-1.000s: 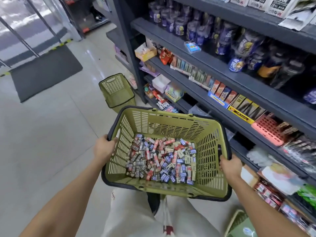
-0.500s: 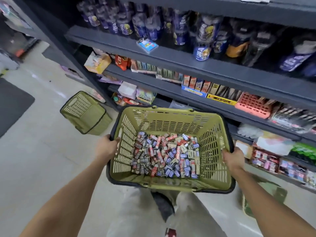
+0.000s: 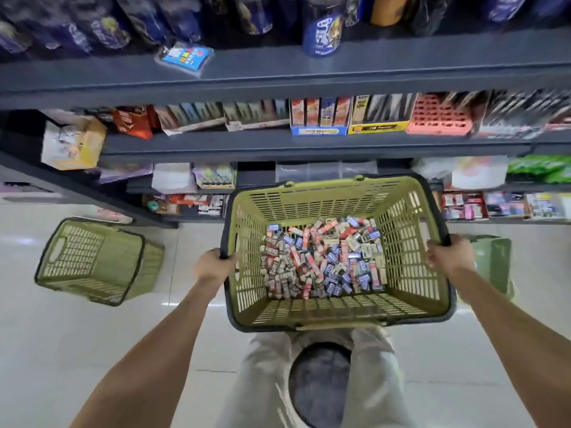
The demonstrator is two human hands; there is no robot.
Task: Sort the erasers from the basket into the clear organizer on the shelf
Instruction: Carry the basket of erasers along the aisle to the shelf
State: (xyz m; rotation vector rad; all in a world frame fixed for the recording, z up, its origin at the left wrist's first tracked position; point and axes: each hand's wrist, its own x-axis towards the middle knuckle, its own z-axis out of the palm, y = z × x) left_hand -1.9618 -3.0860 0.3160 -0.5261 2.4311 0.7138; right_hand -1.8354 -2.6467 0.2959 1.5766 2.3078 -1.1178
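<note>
The erasers (image 3: pixel 324 257) lie in a big heap at the bottom of the basket (image 3: pixel 309 200). They are small blocks with flat sides, each in a paper wrap that is red, blue, white or dark. All of them seem to be in the basket, so the sorting has not begun yet and the whole job is left to do. The basket is green plastic with lots of little slots in its walls and a black edge round the top. The left hand (image 3: pixel 213 264) grips the black edge on one side, with its fingers (image 3: pixel 228 257) curled over it. The right hand (image 3: pixel 449 254) grips the black edge on the other side the same way. Both hands hold the basket up in the air, close to the shelf (image 3: pixel 309 146). Just past the far edge of the basket, on a lower level, sits a see-through box (image 3: pixel 324 171) that looks like the clear organizer. It is blurry, so I cannot tell if anything is inside it. The shelf is dark grey and smooth, and it is full of boxes and packets. Another green basket (image 3: pixel 95 261) lies tipped on the shiny, pale floor (image 3: pixel 92 350) off to the left.
</note>
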